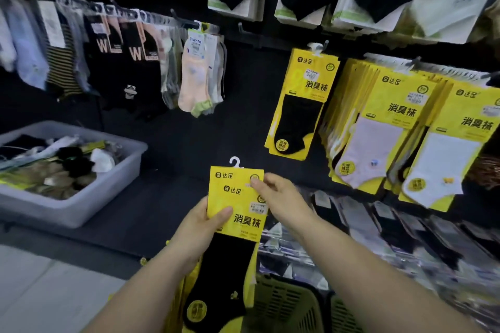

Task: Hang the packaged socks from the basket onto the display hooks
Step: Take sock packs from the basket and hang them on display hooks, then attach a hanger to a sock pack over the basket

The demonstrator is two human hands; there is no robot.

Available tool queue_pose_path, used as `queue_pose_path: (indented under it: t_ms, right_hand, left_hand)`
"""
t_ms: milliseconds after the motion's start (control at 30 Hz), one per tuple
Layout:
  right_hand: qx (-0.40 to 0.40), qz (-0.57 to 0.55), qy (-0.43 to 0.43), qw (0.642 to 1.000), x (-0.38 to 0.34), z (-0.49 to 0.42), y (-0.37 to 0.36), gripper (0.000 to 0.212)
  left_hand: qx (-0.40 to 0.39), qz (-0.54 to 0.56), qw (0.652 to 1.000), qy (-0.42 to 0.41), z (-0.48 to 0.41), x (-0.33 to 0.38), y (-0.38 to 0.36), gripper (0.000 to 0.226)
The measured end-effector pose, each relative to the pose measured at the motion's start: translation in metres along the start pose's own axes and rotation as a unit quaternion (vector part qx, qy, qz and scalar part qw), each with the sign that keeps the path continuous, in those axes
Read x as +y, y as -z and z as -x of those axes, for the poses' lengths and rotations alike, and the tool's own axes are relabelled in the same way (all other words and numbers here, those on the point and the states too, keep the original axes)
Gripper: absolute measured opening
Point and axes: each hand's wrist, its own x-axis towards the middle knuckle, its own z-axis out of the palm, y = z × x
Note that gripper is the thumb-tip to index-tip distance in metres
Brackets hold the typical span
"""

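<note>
My left hand (201, 227) grips a stack of yellow sock packs (238, 220) with black socks, thumb on the front card. My right hand (278, 197) pinches the right edge of the rear pack (232, 176), which sticks up higher and has a white hanger hook on top. One identical yellow pack (300, 105) hangs alone on a display hook (322, 47) above and to the right. The green basket (286, 303) sits below my forearms.
More yellow packs with light socks (405, 127) hang in thick rows to the right. Assorted socks hang at upper left (194, 73). A grey plastic bin (81, 203) of loose socks stands on the left shelf. Dark packs fill the lower right shelf (405, 227).
</note>
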Motion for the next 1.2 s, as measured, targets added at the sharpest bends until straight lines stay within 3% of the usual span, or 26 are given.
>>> queue_pose_path:
  t_ms: [167,367,433,533,667,800,900,1033,1200]
  right_hand:
    - [0.064,-0.098,0.033,0.993,-0.010,-0.014,0.013,0.015]
    - [0.305,-0.072,0.136,0.940,-0.053,-0.048,0.076,0.018]
    - [0.338,-0.055,0.138,0.929,-0.067,-0.061,0.098,0.015]
    - [0.346,-0.033,0.114,0.931,-0.088,-0.084,0.121,0.034]
    - [0.345,-0.022,0.118,0.931,-0.112,-0.113,0.127,0.014]
    - [0.342,0.007,0.098,0.935,-0.112,-0.126,0.123,0.015]
    - [0.332,0.016,0.095,0.938,-0.105,-0.124,0.120,0.022]
    - [0.347,0.013,0.084,0.934,-0.083,-0.118,0.110,0.015]
    - [0.298,0.019,0.005,0.954,-0.024,-0.095,0.079,0.020]
  left_hand:
    - [0.003,-0.069,0.997,-0.039,-0.015,0.010,-0.001,0.016]
    - [0.044,-0.068,0.994,-0.074,-0.039,0.018,0.001,0.016]
    - [0.042,-0.058,0.995,-0.068,-0.043,0.017,-0.001,0.016]
    - [0.041,-0.054,0.996,-0.058,-0.047,0.013,-0.004,0.016]
    - [0.034,-0.047,0.997,-0.046,-0.050,0.011,-0.002,0.016]
    - [0.049,-0.039,0.998,-0.023,-0.054,0.010,0.006,0.016]
    - [0.057,-0.023,0.998,0.006,-0.056,0.008,0.010,0.017]
    - [0.067,-0.036,0.997,0.023,-0.057,0.002,0.014,0.016]
    - [0.114,-0.043,0.992,0.009,-0.055,-0.007,0.025,0.016]
